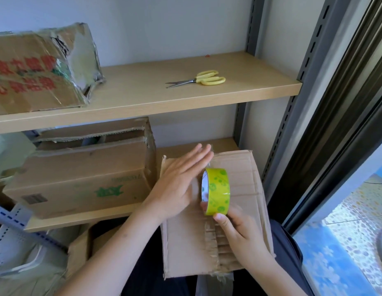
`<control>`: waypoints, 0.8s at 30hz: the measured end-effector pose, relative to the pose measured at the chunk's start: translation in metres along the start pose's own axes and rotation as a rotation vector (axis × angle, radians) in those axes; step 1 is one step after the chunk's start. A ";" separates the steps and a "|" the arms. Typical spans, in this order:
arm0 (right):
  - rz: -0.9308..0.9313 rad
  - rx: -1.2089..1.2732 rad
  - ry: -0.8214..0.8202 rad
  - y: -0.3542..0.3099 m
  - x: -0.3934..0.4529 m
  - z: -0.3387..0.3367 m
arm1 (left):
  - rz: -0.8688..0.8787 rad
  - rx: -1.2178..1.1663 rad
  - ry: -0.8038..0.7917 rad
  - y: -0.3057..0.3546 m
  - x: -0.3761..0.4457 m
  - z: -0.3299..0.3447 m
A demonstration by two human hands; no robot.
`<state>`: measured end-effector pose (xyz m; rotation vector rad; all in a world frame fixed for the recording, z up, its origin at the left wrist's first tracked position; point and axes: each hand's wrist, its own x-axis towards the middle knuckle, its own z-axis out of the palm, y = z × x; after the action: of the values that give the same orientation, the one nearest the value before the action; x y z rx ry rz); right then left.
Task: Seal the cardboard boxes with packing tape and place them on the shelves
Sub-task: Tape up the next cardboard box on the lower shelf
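Note:
A worn brown cardboard box (pixel 245 189) rests partly on my lap and partly on the lower shelf (pixel 89 218). My left hand (pixel 179 184) lies flat on its top with straight fingers, pressing along the centre seam. My right hand (pixel 239 233) grips a roll of yellow-green packing tape (pixel 218 191), which stands on edge on the box just right of the left hand. Old clear tape shows along the seam near my right wrist.
Yellow-handled scissors (pixel 198 79) lie on the upper shelf (pixel 164 103). A battered box with red print (pixel 36 71) stands at that shelf's left. Another cardboard box (pixel 85 171) sits on the lower shelf left of mine. Grey shelf uprights (pixel 292 124) and a window frame stand at right.

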<state>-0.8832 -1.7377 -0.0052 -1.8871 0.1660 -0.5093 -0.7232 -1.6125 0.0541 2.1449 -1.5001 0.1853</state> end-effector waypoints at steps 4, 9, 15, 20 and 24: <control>0.037 0.026 0.049 0.001 0.003 0.002 | 0.049 0.100 -0.015 -0.017 0.018 0.007; 0.120 0.084 0.163 -0.024 -0.002 0.002 | 0.067 0.161 -0.020 -0.025 0.013 0.016; 0.306 0.032 0.151 -0.059 -0.043 0.005 | 0.028 0.190 -0.005 -0.025 0.013 0.019; 0.429 0.077 0.155 -0.065 -0.076 0.000 | 0.033 0.289 -0.016 -0.019 0.005 0.021; 0.428 0.281 0.144 -0.076 -0.080 -0.006 | -0.056 0.437 0.002 -0.005 -0.010 0.021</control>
<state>-0.9671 -1.6861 0.0451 -1.4855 0.5512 -0.3515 -0.7263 -1.6132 0.0312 2.5166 -1.5014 0.5383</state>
